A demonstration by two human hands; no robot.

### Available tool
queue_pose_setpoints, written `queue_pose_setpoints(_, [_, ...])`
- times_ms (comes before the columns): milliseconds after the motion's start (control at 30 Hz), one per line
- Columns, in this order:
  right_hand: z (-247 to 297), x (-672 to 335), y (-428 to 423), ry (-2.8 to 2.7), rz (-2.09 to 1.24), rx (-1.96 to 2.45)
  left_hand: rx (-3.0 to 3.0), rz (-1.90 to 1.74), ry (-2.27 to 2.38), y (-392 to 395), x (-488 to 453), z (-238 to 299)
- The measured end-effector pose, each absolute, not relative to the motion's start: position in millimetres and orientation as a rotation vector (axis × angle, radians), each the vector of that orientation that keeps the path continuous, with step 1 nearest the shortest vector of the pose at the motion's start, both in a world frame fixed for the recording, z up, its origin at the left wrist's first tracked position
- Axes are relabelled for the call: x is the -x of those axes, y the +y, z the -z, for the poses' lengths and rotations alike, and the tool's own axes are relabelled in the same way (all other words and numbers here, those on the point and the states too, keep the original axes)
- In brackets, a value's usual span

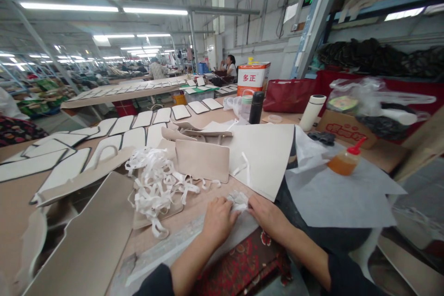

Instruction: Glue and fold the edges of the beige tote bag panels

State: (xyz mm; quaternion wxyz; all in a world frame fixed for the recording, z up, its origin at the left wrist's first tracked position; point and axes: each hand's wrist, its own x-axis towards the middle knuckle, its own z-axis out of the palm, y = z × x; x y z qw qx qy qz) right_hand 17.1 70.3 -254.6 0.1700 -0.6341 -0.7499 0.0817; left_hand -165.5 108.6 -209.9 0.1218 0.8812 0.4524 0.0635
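Note:
At the front edge of the table, my left hand point(219, 221) and my right hand point(266, 212) face each other over a crumpled whitish piece point(238, 200), paper or thin plastic. The fingers of both hands are bent and pinch it from either side. Just to the left lies a tangled heap of white tape strips point(152, 185). Beyond my hands rests a beige panel point(203, 159), and a large off-white sheet point(263, 155) carries a short loose strip point(245, 166). A red patterned cloth point(239, 263) shows below my forearms.
Beige bag-like pieces point(90, 226) stand at the left. Rows of dark-edged white panels point(121, 125) cover the table behind. On the right are a black bottle point(255, 107), a white flask point(312, 112), a red-tipped glue bottle point(345, 163) and a cardboard box point(347, 128). A person point(229, 67) sits farther back.

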Motion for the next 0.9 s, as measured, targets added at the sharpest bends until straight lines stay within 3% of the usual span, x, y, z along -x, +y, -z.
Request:
queue_pose_setpoints(200, [255,-18,84,-1.682,-0.724,1.549,-2.234,-0.225,1.421,121,144,226])
queue_pose_setpoints(333, [266,-14,102,-1.687,-0.673,1.537,-2.265,-0.256,1.477,119,141,235])
queue_pose_setpoints(600, [267,-6,99,-1.819,-0.428,1.59,-2.876,-0.149,1.324,100,142,240])
queue_pose_setpoints(900, [260,-7,113,-1.886,-0.591,1.572,-3.025,-0.09,1.256,96,141,243])
